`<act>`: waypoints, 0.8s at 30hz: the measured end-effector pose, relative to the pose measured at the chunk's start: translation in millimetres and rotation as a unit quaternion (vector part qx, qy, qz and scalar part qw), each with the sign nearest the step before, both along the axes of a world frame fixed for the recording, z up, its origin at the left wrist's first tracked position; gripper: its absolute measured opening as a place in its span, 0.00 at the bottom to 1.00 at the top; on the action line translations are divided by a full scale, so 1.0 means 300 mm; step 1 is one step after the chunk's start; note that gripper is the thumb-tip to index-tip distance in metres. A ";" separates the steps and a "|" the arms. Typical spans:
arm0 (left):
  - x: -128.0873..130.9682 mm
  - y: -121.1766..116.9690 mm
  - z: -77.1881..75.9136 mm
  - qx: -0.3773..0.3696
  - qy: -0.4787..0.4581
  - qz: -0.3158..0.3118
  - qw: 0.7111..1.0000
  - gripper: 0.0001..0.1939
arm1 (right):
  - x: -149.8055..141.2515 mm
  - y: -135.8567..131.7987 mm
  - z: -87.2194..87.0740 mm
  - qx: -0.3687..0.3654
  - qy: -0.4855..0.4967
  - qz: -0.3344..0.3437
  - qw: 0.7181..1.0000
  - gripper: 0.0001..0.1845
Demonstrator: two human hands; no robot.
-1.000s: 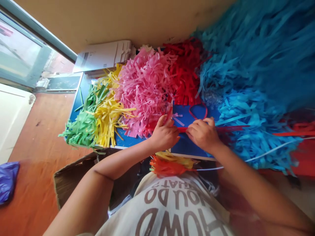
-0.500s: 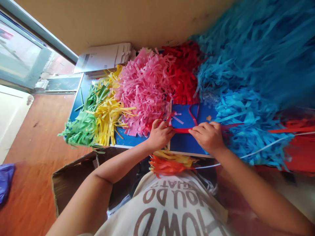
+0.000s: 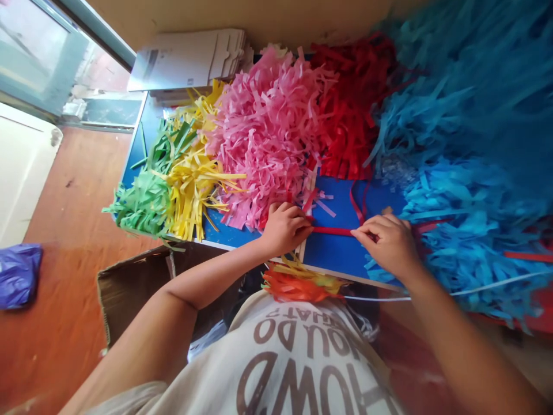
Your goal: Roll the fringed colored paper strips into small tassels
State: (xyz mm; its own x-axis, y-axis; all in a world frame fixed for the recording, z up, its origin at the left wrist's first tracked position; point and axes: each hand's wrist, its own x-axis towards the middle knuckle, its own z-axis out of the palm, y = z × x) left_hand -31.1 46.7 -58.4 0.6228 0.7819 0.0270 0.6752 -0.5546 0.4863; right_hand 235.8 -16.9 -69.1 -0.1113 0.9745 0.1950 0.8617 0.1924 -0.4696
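Observation:
A narrow red paper strip [image 3: 332, 230] stretches taut between my two hands, just above the blue tabletop [image 3: 341, 253]. My left hand [image 3: 286, 229] is closed on its left part, beside the lower edge of the pink fringed paper [image 3: 263, 138]. Thumb and fingers of my right hand [image 3: 386, 239] pinch it farther right, near the light-blue fringed paper [image 3: 458, 219]. Behind my hands lies a heap of red fringed paper [image 3: 348, 115], with a thin red strip trailing from it. Orange and yellow fringe [image 3: 298, 285] hangs at the table's front edge, against my shirt.
Yellow fringe [image 3: 190, 196] and green fringe [image 3: 142, 202] cover the table's left end. White flat cards [image 3: 185, 57] are stacked behind them. A white string [image 3: 432, 298] runs rightward from the orange fringe. Below stand an open cardboard box [image 3: 129, 294] and a purple plastic bag [image 3: 19, 274].
My right hand has moved right, away from my left, and more of the red strip shows between them. The camera view has shifted slightly.

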 end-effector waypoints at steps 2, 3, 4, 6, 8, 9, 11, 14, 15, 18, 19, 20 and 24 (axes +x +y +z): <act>0.009 0.002 0.004 -0.005 0.007 0.007 1.000 0.14 | -0.002 0.006 0.001 -0.002 -0.011 0.001 1.000 0.16; 0.014 0.004 0.006 -0.007 0.011 0.009 1.000 0.13 | -0.003 0.009 0.002 -0.006 -0.016 0.001 1.000 0.16; 0.018 0.006 0.009 -0.008 0.016 0.011 1.000 0.12 | -0.004 0.012 0.004 -0.012 -0.021 0.000 1.000 0.16; 0.027 0.012 0.015 -0.014 0.026 0.015 0.999 0.11 | -0.008 0.017 0.007 -0.025 -0.030 -0.005 0.999 0.17; 0.034 0.019 0.020 -0.023 0.030 0.016 0.999 0.10 | -0.010 0.021 0.009 -0.035 -0.039 -0.010 0.999 0.17; 0.037 0.021 0.022 -0.028 0.029 0.014 0.999 0.09 | -0.010 0.022 0.009 -0.037 -0.044 -0.011 0.998 0.17; 0.042 0.025 0.023 -0.033 0.029 0.013 0.999 0.08 | -0.008 0.023 0.006 -0.038 -0.050 -0.009 0.998 0.17; 0.044 0.024 0.022 -0.032 0.041 0.018 0.998 0.07 | -0.006 0.021 0.004 -0.034 -0.052 -0.009 0.998 0.17; 0.043 0.022 0.022 -0.025 0.042 0.019 0.999 0.06 | -0.007 0.020 0.007 -0.031 -0.055 -0.014 0.998 0.17; 0.037 0.013 0.019 0.025 0.031 -0.023 0.999 0.06 | -0.026 0.010 0.034 -0.001 -0.086 -0.024 0.996 0.12; 0.035 0.010 0.018 0.048 0.028 -0.049 0.997 0.08 | -0.037 0.006 0.046 0.021 -0.102 -0.009 0.995 0.09; 0.033 0.006 0.017 0.071 0.028 -0.077 0.994 0.09 | -0.050 0.001 0.057 0.044 -0.117 0.019 0.992 0.06; 0.035 -0.004 0.012 0.159 0.038 -0.145 0.976 0.13 | -0.099 -0.004 0.077 0.112 -0.150 0.136 0.973 0.11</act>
State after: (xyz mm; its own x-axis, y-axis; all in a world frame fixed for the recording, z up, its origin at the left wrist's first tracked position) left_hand -20.5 45.5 -54.9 0.8260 0.5324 0.1850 0.4949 -0.8423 0.2136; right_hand 206.1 -18.0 -46.0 -0.4441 0.8376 0.3181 0.8564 0.5012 -0.1243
